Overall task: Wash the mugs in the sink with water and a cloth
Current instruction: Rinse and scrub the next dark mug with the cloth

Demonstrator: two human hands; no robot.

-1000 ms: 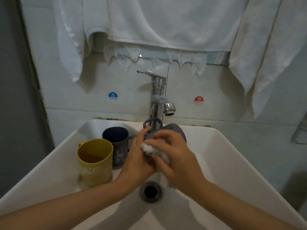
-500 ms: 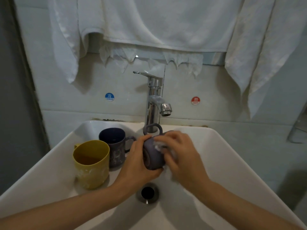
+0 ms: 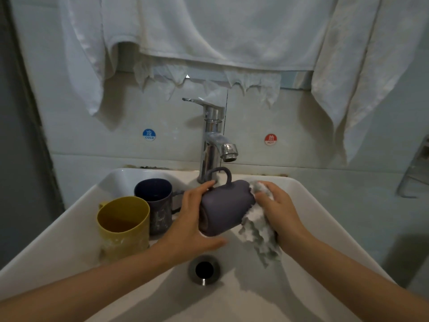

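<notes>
A grey-purple mug (image 3: pixel 226 205) lies on its side above the white sink (image 3: pixel 325 228), its handle pointing up toward the tap. My left hand (image 3: pixel 192 224) grips the mug round its left end. My right hand (image 3: pixel 278 210) holds a fluffy grey-white cloth (image 3: pixel 257 228) against the mug's right end, and the cloth hangs down below the hand. A yellow mug (image 3: pixel 123 226) and a dark blue mug (image 3: pixel 154 203) stand upright at the sink's left side.
The chrome tap (image 3: pixel 212 140) stands behind the mug with no water running. The drain (image 3: pixel 204 269) lies below my hands. White towels (image 3: pixel 209 31) hang on the wall above. A metal fitting (image 3: pixel 415 168) sits at the right edge.
My right hand with the cloth has moved from the mug's near end to its right end. The mug has turned so its side faces me.
</notes>
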